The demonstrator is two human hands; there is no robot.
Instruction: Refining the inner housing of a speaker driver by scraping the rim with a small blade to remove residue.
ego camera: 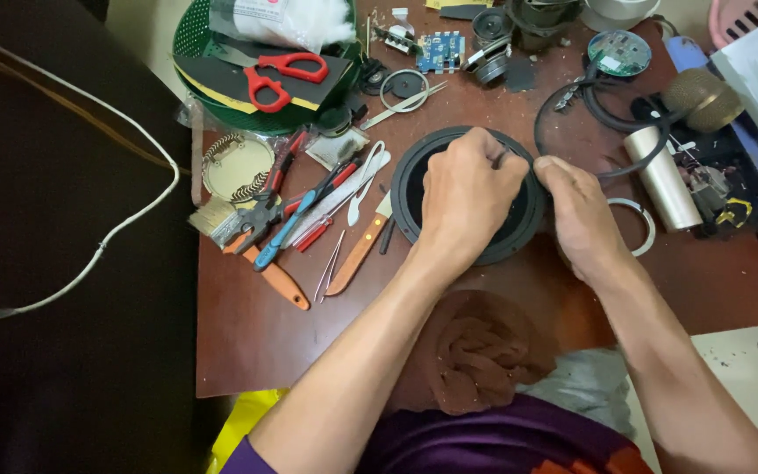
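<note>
Black speaker cone (414, 189) flat on the brown tabletop (247, 333), directly beneath both hands. Left hand (467, 197) clenched, pinching a thin dark tool (501, 158) at the cone's far rim; right hand (582, 215) pressing the rim just beside it — its grip cannot be told. Wrists bent downward, forearms converging. Likely risk — the tool slipping and tearing the soft surround, given the pressure so near the edge.

Speaker cone (414, 189) under the fingers (493, 158); hand tools (309, 215) left of them, metal tube (664, 180) right, circuit board (440, 51) beyond, cloth (475, 351) nearer the person.
</note>
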